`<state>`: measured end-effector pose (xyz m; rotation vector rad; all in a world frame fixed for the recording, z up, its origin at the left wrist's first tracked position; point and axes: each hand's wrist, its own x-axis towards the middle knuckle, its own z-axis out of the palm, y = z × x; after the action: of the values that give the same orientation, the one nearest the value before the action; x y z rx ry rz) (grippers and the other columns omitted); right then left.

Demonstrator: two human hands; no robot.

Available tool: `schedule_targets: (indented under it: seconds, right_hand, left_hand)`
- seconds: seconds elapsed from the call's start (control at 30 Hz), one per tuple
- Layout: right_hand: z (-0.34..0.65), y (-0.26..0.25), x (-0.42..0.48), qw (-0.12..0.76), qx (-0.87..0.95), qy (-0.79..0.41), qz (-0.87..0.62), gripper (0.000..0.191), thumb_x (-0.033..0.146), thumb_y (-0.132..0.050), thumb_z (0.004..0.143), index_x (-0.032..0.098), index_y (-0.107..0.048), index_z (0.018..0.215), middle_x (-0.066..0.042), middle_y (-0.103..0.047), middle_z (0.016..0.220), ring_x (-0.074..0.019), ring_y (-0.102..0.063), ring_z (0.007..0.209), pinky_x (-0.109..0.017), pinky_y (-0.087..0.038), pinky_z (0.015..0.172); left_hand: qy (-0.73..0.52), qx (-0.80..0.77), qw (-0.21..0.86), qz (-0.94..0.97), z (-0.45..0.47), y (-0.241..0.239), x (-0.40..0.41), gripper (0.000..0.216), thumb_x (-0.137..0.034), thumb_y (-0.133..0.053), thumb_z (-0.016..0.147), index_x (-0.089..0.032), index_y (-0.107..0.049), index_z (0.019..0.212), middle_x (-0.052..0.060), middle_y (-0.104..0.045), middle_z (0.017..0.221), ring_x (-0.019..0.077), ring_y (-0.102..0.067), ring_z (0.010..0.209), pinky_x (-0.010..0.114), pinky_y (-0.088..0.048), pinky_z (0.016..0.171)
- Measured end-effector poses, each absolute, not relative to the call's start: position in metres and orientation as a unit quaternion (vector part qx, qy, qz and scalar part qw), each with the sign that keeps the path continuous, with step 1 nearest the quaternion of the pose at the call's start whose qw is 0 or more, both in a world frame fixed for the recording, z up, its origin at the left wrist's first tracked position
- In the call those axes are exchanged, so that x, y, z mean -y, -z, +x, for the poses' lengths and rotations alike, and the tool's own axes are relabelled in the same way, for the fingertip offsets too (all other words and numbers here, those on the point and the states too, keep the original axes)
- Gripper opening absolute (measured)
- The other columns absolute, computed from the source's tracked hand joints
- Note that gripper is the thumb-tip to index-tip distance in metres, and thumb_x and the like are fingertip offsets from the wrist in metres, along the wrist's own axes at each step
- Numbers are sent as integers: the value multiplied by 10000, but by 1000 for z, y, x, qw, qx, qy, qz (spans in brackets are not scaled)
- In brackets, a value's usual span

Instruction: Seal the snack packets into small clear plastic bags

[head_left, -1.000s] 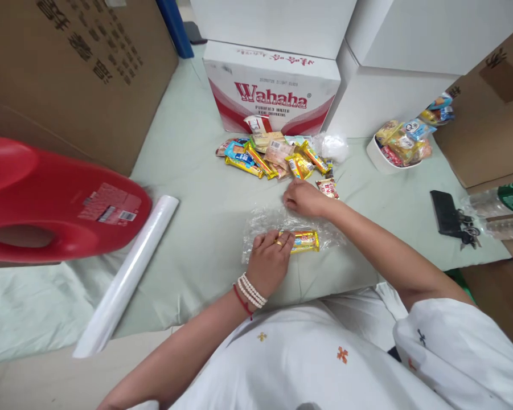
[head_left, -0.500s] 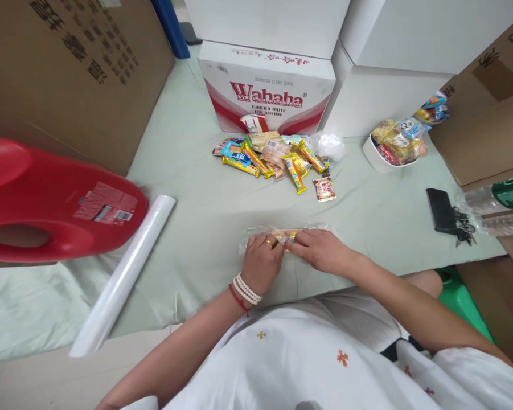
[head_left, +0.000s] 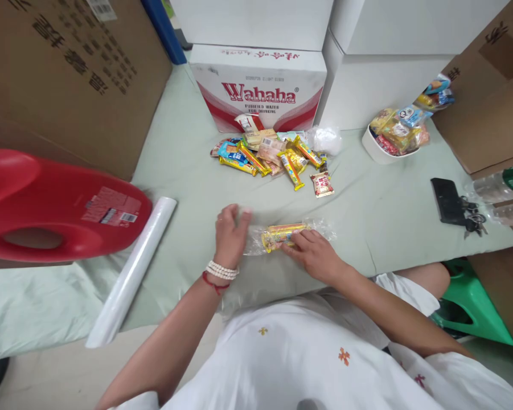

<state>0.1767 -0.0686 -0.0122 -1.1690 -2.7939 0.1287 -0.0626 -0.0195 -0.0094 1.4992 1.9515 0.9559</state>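
Note:
Yellow-wrapped snack bars [head_left: 277,234] lie side by side on a sheet of clear plastic film [head_left: 253,242] near the table's front edge. The fingers of my right hand [head_left: 316,253] are curled over their right end, holding them against the film, and hide that part. My left hand [head_left: 231,234] is just left of the bars, raised and empty, its thumb apart from the fingers and slightly blurred. Beyond the hands lies a heap of packaged snacks [head_left: 273,152], with a small red-and-white packet [head_left: 322,185] at its near right.
A white roll [head_left: 132,273] and a red jug [head_left: 72,208] are at the left by a brown carton [head_left: 111,114]. The Wahaba-style white-and-red "Wahaha" carton [head_left: 260,85] stands behind the snacks. At right are a white snack tub [head_left: 373,149], a black wallet-like item with keys [head_left: 448,202] and plastic bottles [head_left: 491,188].
My left hand has come off the snack bars and moved left, opening. My right hand stays on them, and more of the yellow wrappers shows. The camera view has shifted slightly.

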Motion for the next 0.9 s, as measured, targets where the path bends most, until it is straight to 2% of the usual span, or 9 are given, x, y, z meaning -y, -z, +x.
schedule_targets:
  seconds: [0.1, 0.17, 0.23, 0.33, 0.5, 0.63, 0.73, 0.8, 0.9]
  right_hand:
    - [176, 12, 74, 53, 917, -43, -394, 466, 145, -496, 1009, 271, -600, 1446, -126, -651, 1178, -258, -512, 1047, -389, -396, 887]
    - [176, 9, 80, 59, 910, -52, -407, 491, 126, -491, 1002, 254, -580, 1467, -135, -641, 1294, -268, -516, 1121, -404, -406, 943]
    - [176, 5, 89, 66, 900, -64, -426, 512, 109, -482, 999, 223, -547, 1495, -137, -619, 1392, -276, -497, 1226, -436, -385, 1036]
    - [177, 1, 103, 70, 871, -68, -482, 506, 114, -476, 1005, 189, -530, 1502, -143, -609, 1446, -297, -480, 1290, -511, -331, 1110]
    - [179, 6, 111, 50, 851, -89, -516, 565, 90, -527, 955, 262, -560, 1492, -152, -574, 1483, -325, -514, 1216, -481, -435, 964]
    - [176, 9, 107, 35, 852, -96, -514, 561, 95, -530, 954, 321, -598, 1463, -141, -576, 1462, -318, -535, 1160, -456, -450, 912]
    - [172, 8, 102, 27, 850, -99, -516, 535, 149, -544, 973, 335, -590, 1473, -162, -577, 1435, -317, -545, 1122, -445, -448, 879]
    - [171, 8, 99, 28, 850, -99, -516, 524, 180, -542, 988, 326, -570, 1491, -170, -583, 1412, -312, -548, 1110, -442, -448, 876]
    - [171, 10, 95, 47, 854, -112, -506, 447, 210, -515, 1016, 278, -609, 1447, -165, -588, 1410, -304, -543, 1135, -444, -461, 899]
  left_hand:
    - [-213, -675, 248, 662, -62, 9, 23, 532, -466, -687, 801, -172, -636, 1241, 138, -708, 1156, 294, -644, 1056, 404, -509, 904]
    - [-141, -659, 291, 679, -68, 6, 31, 382, -412, -671, 787, -202, -689, 1106, 69, -728, 943, 251, -654, 863, 340, -490, 763]
    - [-111, -665, 339, 657, -76, 3, 39, 208, -377, -604, 809, -218, -695, 908, 6, -675, 734, 201, -603, 693, 295, -429, 659]
    - [-136, -679, 356, 628, -83, 3, 43, 191, -386, -575, 804, -220, -669, 803, -23, -630, 657, 172, -559, 638, 277, -380, 625]
    - [-216, -672, 409, 578, -86, 5, 46, 233, -429, -641, 745, -211, -673, 822, -39, -625, 659, 152, -546, 626, 260, -391, 613]
    - [-304, -658, 483, 491, -81, -7, 53, 274, -438, -721, 719, -200, -645, 831, -51, -602, 646, 120, -518, 562, 241, -416, 573]
    - [-306, -642, 485, 509, -60, -16, 57, 257, -424, -686, 788, -193, -683, 900, -27, -635, 689, 125, -545, 557, 250, -461, 569]
    - [-288, -626, 435, 580, -40, -14, 59, 238, -380, -610, 857, -184, -708, 950, 24, -680, 807, 152, -614, 640, 276, -522, 625]
    - [-221, -608, 255, 719, -12, 2, 64, 368, -301, -523, 927, -142, -688, 1215, 155, -697, 1173, 250, -695, 1008, 361, -575, 832]
